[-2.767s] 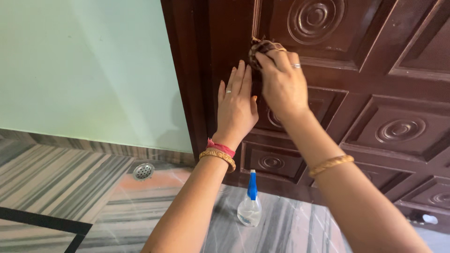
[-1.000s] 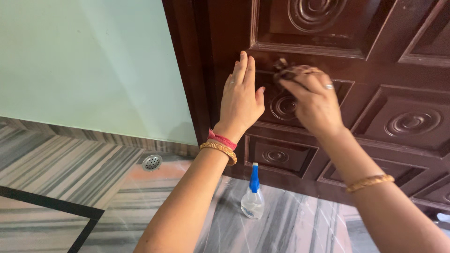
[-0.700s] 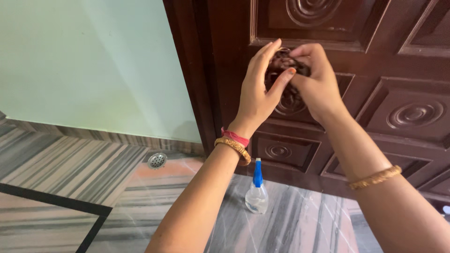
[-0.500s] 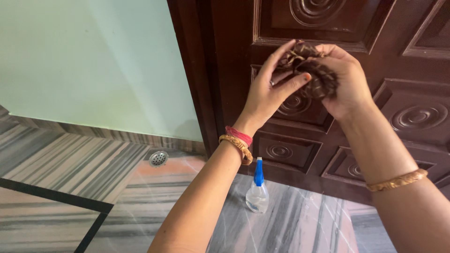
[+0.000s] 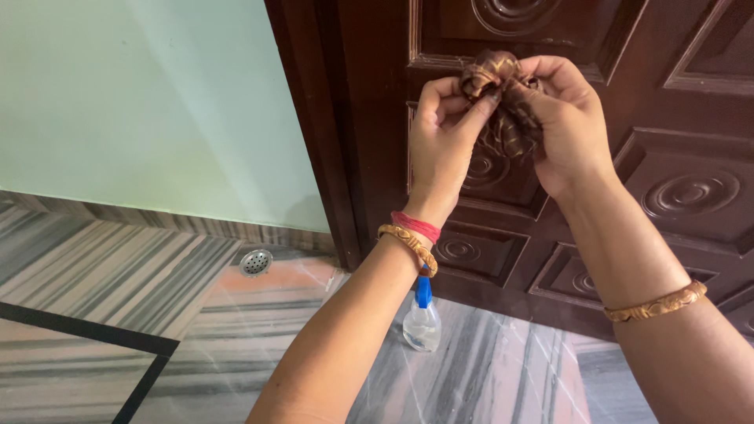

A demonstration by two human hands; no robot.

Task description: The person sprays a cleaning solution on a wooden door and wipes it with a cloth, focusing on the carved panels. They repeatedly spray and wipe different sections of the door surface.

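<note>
Both hands hold a crumpled brown patterned cloth (image 5: 503, 102) in front of a dark brown carved wooden door (image 5: 675, 157). My left hand (image 5: 440, 145) pinches the cloth's upper left part between thumb and fingers. My right hand (image 5: 569, 126) grips its right side, with the cloth bunched in the palm. The cloth is held just off the door panel with round carved rings. Gold bangles and a red thread sit on my wrists.
A clear spray bottle (image 5: 422, 318) with a blue nozzle stands on the striped marble floor (image 5: 118, 298) near the door's foot, partly behind my left forearm. A round metal floor drain (image 5: 256, 261) lies by the pale green wall (image 5: 157, 102).
My left hand left the door and joined the right on the cloth. Both hands lifted the cloth off the panel and are bunching it together.
</note>
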